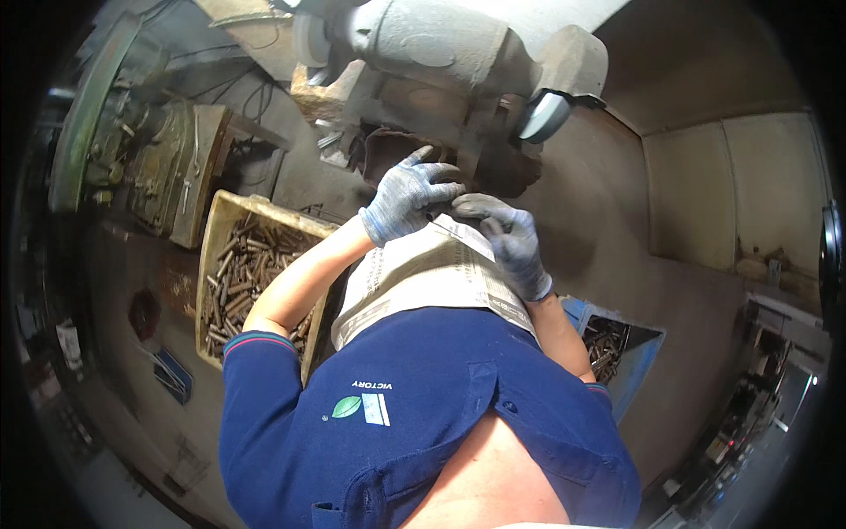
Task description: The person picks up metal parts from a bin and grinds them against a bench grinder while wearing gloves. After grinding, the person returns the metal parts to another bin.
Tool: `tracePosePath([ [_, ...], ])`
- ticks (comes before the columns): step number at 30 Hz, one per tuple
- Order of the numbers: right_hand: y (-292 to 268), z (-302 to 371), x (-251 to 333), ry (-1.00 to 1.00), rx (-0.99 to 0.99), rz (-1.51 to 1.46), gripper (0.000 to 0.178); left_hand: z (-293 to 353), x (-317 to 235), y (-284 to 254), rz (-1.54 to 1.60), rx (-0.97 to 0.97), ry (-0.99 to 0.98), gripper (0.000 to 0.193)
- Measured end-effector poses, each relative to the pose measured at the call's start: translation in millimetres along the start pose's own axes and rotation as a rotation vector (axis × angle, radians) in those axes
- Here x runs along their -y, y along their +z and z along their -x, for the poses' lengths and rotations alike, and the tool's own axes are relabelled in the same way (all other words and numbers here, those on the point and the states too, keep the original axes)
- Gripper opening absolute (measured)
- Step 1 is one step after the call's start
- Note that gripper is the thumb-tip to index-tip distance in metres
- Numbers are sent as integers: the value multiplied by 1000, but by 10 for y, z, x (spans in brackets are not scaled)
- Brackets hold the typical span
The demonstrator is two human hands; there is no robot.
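Note:
My left hand, in a grey-blue work glove with darkened fingertips, is above my lap with its fingers bent inward. My right hand, gloved alike, meets it from the right, thumb and fingers drawn together. Between the fingertips of both hands is something small and dark that I cannot make out. Under them a printed newspaper sheet covers my lap. Just beyond stands a grey bench grinder, its pale grinding wheel showing at the right end, ahead of my right hand.
A yellowish crate full of brown metal pins stands by my left arm. At my right elbow is a blue bin with similar metal pieces. A greenish machine fills the far left; pale cabinets line the right wall.

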State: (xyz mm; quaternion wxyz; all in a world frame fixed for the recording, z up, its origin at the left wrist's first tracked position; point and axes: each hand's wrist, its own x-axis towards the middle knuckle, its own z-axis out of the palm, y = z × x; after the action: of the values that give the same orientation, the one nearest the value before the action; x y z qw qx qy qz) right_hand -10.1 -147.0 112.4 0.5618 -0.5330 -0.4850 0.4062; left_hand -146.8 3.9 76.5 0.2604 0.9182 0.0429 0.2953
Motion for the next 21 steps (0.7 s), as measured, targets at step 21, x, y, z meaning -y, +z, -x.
tracePosePath([
  [21, -85, 6, -265, -113, -412, 245, 15, -173, -85, 548, 1817, -135, -955, 42],
])
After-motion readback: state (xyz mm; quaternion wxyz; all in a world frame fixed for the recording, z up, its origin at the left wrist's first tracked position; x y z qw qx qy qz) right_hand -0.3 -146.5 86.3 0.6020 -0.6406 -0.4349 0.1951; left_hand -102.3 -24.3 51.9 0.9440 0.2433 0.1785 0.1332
